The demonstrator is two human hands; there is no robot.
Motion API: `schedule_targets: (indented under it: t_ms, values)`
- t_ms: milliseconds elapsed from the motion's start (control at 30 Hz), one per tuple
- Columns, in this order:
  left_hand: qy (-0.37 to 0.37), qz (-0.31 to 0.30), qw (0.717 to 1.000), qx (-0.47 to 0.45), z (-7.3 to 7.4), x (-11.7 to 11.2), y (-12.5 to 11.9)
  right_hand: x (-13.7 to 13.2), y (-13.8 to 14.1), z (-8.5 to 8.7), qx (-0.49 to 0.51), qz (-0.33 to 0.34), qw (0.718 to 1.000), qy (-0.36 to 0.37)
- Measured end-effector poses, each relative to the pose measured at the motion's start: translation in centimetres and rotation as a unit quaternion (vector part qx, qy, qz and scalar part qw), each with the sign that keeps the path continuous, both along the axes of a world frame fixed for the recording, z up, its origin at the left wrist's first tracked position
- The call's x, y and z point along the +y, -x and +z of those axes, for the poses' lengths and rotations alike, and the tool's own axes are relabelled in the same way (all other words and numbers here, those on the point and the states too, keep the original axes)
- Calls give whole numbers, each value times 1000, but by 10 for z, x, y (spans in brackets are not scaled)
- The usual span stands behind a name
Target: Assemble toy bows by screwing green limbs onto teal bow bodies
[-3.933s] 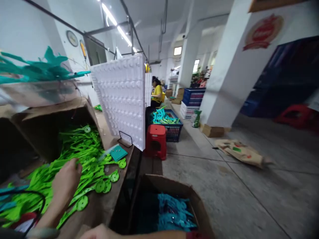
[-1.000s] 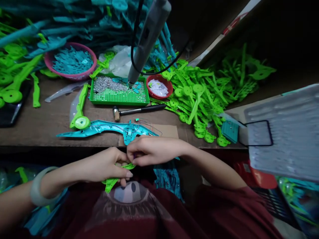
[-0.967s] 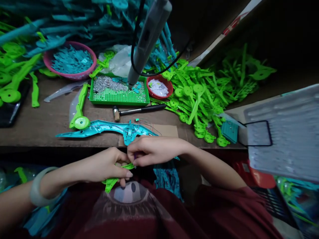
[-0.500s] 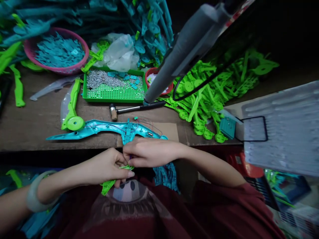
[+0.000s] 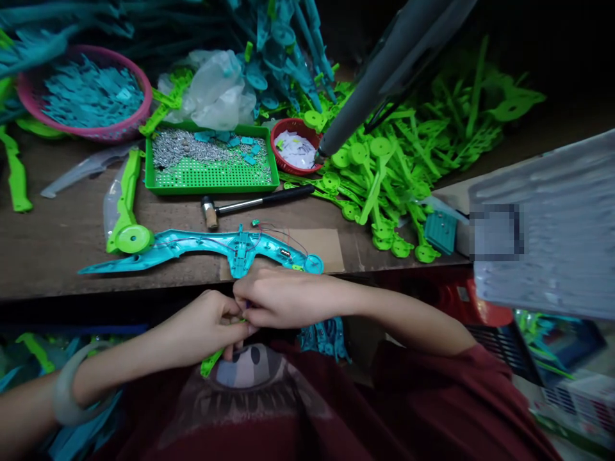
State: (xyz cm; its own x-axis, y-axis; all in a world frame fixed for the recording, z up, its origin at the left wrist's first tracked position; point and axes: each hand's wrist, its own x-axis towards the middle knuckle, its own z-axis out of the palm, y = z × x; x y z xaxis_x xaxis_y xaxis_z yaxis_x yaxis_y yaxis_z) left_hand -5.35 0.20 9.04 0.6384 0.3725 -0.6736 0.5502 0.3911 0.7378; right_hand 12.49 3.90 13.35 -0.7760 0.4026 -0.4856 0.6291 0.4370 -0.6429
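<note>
Close to my body, below the bench edge, my left hand (image 5: 209, 326) is closed on a bright green plastic part (image 5: 210, 363); one end of it sticks out under the fingers. My right hand (image 5: 273, 298) meets it fingertip to fingertip, in a pinch. What it pinches is mostly hidden; a tiny purple spot shows between the hands. Just beyond them on the bench lies a blue plastic bow-shaped shell (image 5: 192, 246), inner side up, with thin wires and a small connector (image 5: 255, 223). A green limb-shaped part with a round disc (image 5: 133, 239) touches its left portion.
A hammer (image 5: 250, 203) lies behind the shell. Beyond stand a green tray (image 5: 211, 187) of screws, a red basket (image 5: 295, 168) of white pieces and a pink basket (image 5: 113, 131) of blue parts. A grey cylindrical tool (image 5: 384, 77) slants down before heaped green parts (image 5: 384, 166).
The view has shifted slightly, and the grey tool now leans farther right, uncovering the red basket. Both hands remain together; less of the green part shows between them.
</note>
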Motion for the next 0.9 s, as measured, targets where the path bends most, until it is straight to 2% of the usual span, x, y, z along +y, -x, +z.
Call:
schedule_targets:
  t_ms: [400, 700, 900]
  values:
    - [-57, -10, 997, 44, -7, -8, -9, -3, -6, -1, -11, -19, 1000, 12]
    - [-71, 3, 995, 63, -12, -10, -14, -9, -11, -4, -9, -36, 998, -41]
    - [-76, 5, 996, 55, -14, -13, -15, -11, -11, -5, -4, -23, 997, -71]
